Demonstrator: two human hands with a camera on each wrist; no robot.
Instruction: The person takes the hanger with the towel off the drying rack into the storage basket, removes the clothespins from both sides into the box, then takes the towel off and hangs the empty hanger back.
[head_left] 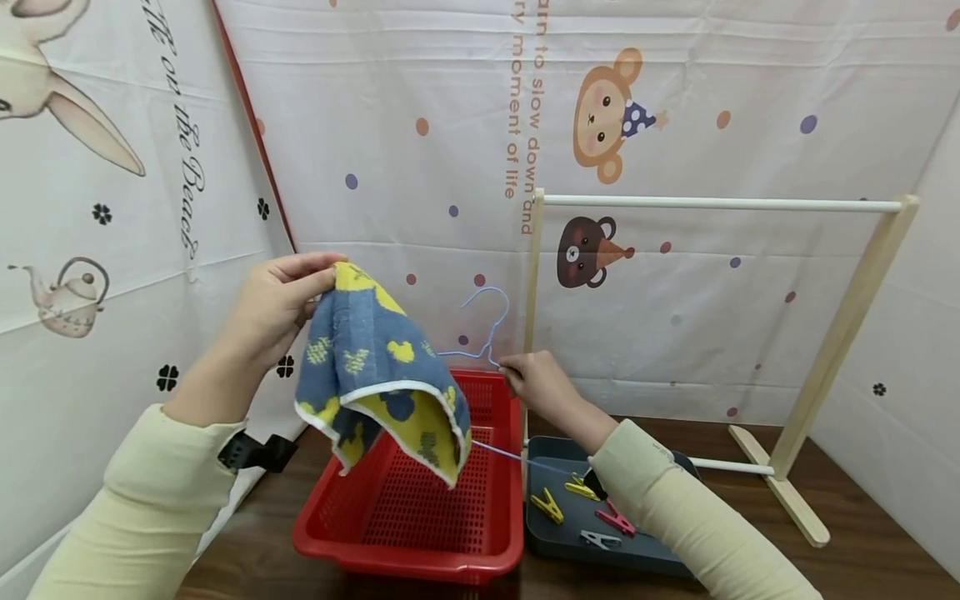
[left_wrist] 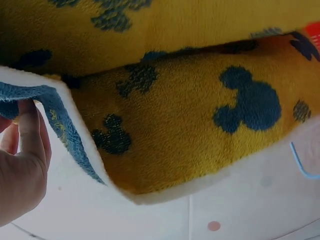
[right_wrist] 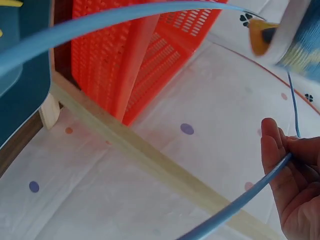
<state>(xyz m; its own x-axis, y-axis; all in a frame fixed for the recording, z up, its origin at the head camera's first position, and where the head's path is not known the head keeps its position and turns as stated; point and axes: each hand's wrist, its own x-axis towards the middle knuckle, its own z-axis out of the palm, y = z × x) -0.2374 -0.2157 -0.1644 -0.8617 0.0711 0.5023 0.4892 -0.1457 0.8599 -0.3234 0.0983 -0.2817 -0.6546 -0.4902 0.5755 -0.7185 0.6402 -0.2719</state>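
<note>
A blue and yellow towel [head_left: 375, 358] with white edging hangs by one corner from my left hand [head_left: 273, 304], pinched between thumb and fingers. In the left wrist view the towel [left_wrist: 170, 120] fills most of the picture, its yellow side showing blue mouse-head shapes. My right hand [head_left: 543, 383] pinches a light blue wire hanger [head_left: 504, 321] near the base of its hook. The hanger's hook points up, and its lower bar crosses in front of the basket and tray. In the right wrist view the hanger [right_wrist: 235, 205] passes between thumb and fingers.
Below the towel stands a red perforated basket [head_left: 408, 562]. To its right, a dark tray [head_left: 547, 537] holds several clothespins, including a yellow clothespin [head_left: 547, 506] and a pink clothespin [head_left: 615, 518]. A wooden rack with a white rail [head_left: 720, 203] rises behind the tray. A printed cloth hangs behind.
</note>
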